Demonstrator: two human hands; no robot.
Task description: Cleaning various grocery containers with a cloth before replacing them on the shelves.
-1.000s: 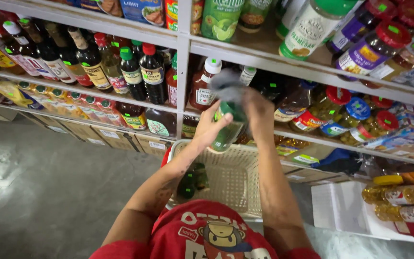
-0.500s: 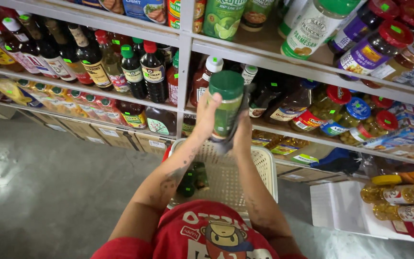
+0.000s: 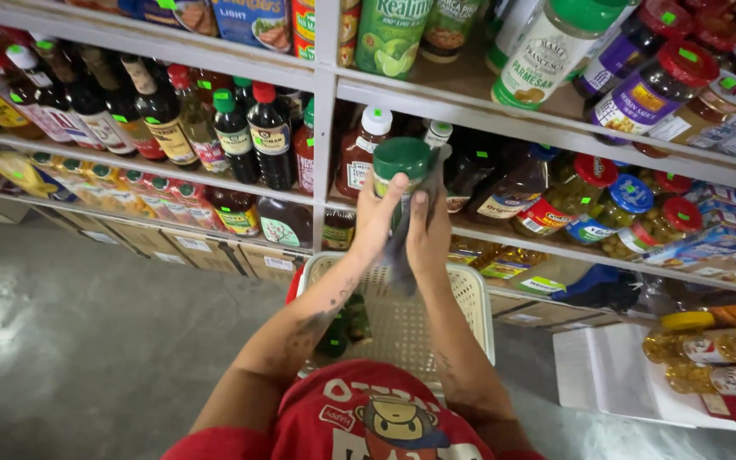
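Ahead of me, white shelves point(image 3: 325, 81) carry dark sauce bottles point(image 3: 270, 136) with red and green caps. Below me a cream plastic basket point(image 3: 470, 298) stands on the grey floor point(image 3: 87, 341). Blue- and red-lidded jars point(image 3: 623, 213) sit to my right.

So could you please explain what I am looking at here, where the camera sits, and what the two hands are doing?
The picture comes from a camera worn on a person's head, looking down past their red shirt at their own bare arms. No machine is involved. They stand facing shop shelves packed with dark sauce bottles and jars. The left hand grips a bottle with a green cap, held upright in front of the shelf. The right hand presses a dark cloth against the bottle's side. Below the hands is a pale plastic basket with a few green-capped bottles lying inside. The grey floor shows to the left.
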